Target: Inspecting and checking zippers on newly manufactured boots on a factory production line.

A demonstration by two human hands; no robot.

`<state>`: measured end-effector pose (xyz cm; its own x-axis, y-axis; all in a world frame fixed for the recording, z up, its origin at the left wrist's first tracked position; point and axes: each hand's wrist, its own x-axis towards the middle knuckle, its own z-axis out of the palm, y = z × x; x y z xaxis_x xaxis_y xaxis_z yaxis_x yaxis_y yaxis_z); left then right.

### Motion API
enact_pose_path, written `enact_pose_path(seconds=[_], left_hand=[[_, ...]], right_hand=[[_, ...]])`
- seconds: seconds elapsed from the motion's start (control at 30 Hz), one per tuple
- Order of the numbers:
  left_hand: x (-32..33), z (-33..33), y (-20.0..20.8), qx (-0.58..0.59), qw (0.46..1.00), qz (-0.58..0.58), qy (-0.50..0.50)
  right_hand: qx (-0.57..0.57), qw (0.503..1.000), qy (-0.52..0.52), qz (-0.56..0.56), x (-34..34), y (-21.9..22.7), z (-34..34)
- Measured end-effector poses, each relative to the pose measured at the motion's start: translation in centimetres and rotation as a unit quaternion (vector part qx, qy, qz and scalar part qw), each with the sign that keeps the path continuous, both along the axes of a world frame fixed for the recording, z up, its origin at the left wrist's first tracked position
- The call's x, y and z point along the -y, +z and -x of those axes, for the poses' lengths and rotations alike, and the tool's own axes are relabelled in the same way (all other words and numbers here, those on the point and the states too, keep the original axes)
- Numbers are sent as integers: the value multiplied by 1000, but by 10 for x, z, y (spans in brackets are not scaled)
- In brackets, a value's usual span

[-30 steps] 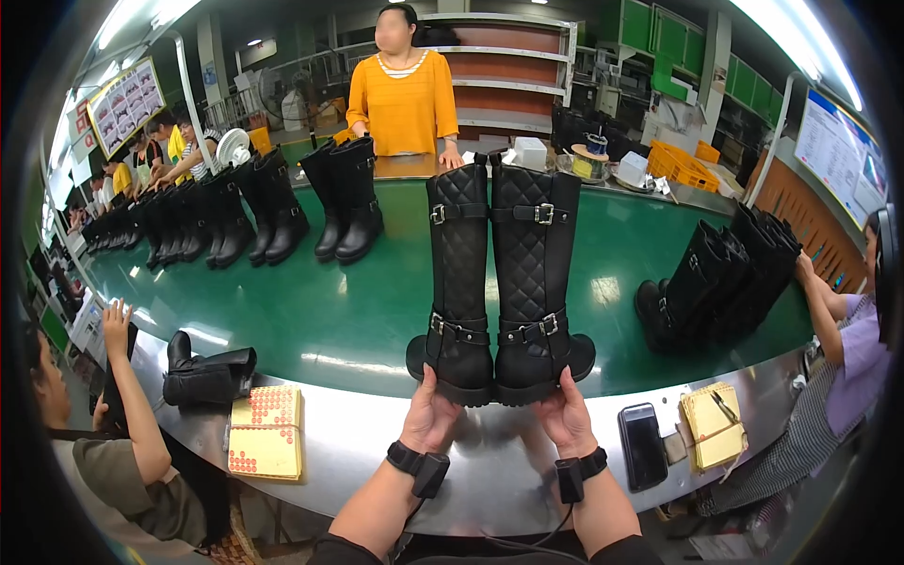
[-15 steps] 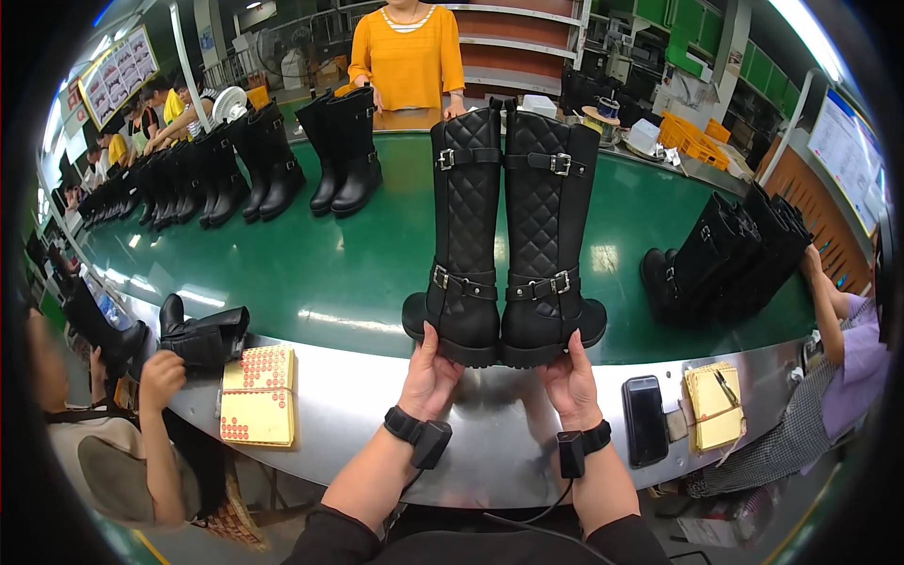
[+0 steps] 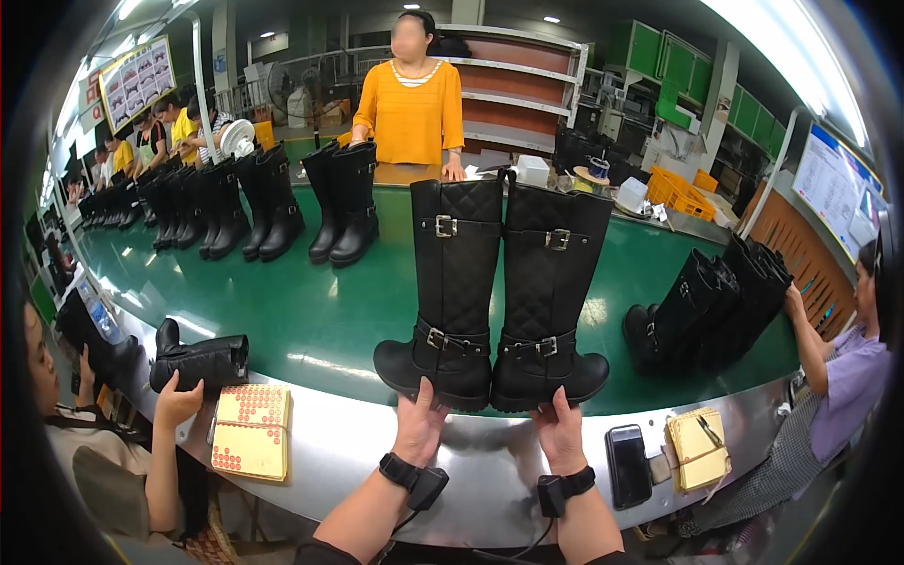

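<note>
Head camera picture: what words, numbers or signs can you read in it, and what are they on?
I won't copy writing out, but it stands here:
White sign at far left: big red characters, not copied.
Picture board beside it: too small to read.
White and blue poster at right: too small.
Yellow cards at left: red round marks, too small.
Boots held up: no lettering I can see.

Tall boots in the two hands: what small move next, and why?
Perhaps turn the left boot and right boot until their toes point the same way: the left hand and right hand grip them low, near the soles, toes pointing apart, whereas the pair of boots standing beyond the left boot has toes pointing alike.
</note>
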<state>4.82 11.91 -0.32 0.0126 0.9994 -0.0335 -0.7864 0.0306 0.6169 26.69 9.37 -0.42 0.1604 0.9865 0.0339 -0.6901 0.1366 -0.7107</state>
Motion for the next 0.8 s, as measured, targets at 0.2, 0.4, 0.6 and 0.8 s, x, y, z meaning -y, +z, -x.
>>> enact_pose_path(seconds=[0.2, 0.4, 0.6, 0.8], left_hand=[[0, 3, 1, 113, 975, -24, -188], [15, 3, 11, 291, 902, 44, -315], [19, 4, 17, 293, 859, 49, -417], [31, -5, 0, 260, 764, 106, -581]], right_hand=[[-24, 991, 126, -36, -3, 0, -6], [410, 898, -4, -159, -1, 8, -5], [575, 760, 193, -235, 18, 89, -33], [404, 854, 316, -85, 60, 122, -10]])
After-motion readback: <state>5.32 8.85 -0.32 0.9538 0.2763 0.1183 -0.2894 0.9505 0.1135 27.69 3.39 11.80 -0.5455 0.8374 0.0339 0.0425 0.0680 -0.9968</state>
